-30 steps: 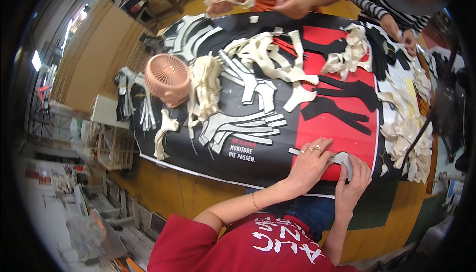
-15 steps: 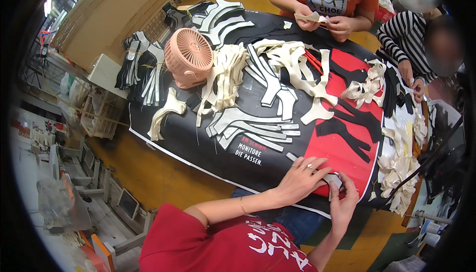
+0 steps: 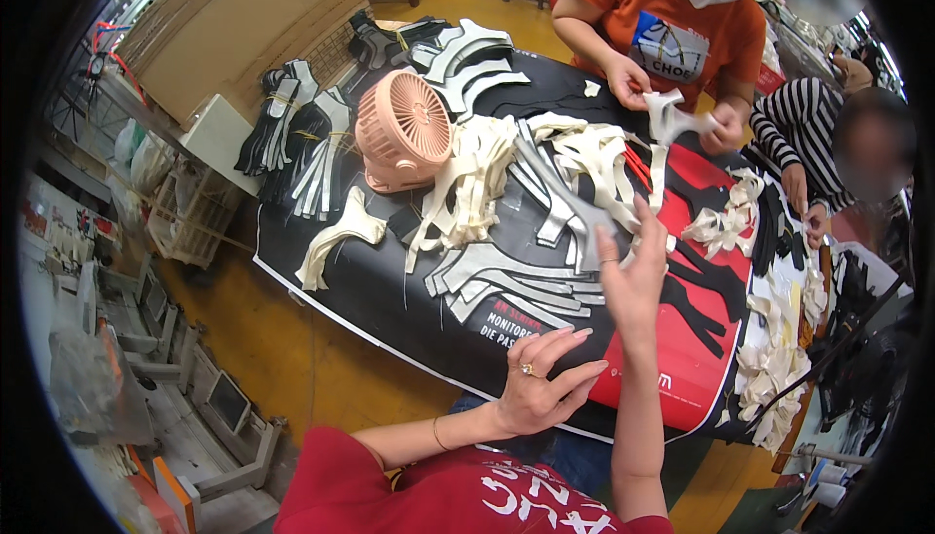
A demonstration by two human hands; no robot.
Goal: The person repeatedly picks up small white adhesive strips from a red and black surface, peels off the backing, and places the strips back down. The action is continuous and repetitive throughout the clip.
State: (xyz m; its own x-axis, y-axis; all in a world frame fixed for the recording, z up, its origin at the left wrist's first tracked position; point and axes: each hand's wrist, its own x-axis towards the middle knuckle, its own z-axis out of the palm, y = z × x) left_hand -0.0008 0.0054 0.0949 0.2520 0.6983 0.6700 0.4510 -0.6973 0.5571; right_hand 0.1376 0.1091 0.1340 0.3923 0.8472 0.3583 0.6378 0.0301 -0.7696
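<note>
My left hand (image 3: pixel 547 378) hovers over the table's near edge, fingers apart and a ring showing, with nothing in it. Farther right, my right hand (image 3: pixel 638 276) reaches across the table, thumb and fingers spread. Against its thumb lies a blurred grey-white curved fabric piece (image 3: pixel 581 213), over a stack of white black-edged strips (image 3: pixel 531 184); whether they touch is unclear. Between my hands and the fan is a fanned pile of grey-white cut pieces (image 3: pixel 497 279). Black curved pieces (image 3: pixel 693 315) lie on the red area beside my right wrist.
A pink fan (image 3: pixel 401 130) stands among cream fabric bundles (image 3: pixel 477 179). More black and white bundles (image 3: pixel 292 125) lie far left. Opposite, a person in orange (image 3: pixel 672 37) handles a white piece (image 3: pixel 667 117). Another, in stripes (image 3: pixel 799 125), works at right beside cream scraps (image 3: pixel 774 378).
My hands have separated: the right moved up and away over the strips, while the left drew back leftward. The folded piece between them is gone from there. The person opposite has spread the white piece.
</note>
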